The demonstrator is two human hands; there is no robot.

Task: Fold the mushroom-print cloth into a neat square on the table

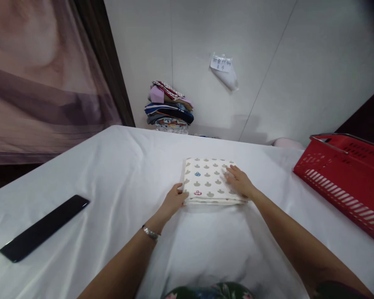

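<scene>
A folded cream cloth (207, 176) printed with grey mushroom shapes, one blue and one red among them, lies flat as a square bundle in the middle of the white-covered table (118, 166). At its left edge is my left hand (174, 198), fingers apart and touching the side near the front corner; a silver bracelet circles that wrist. My right hand (240, 182) rests on the right part of the cloth with its fingers stretched over the top. Neither hand appears to grip the fabric.
On the left lies a long black flat panel (45, 227). A red plastic basket (345, 178) stands at the right edge. Behind the table, a stack of folded clothes (170, 108) rises against the wall, where a paper note (221, 64) hangs. A pink curtain (43, 83) hangs at left.
</scene>
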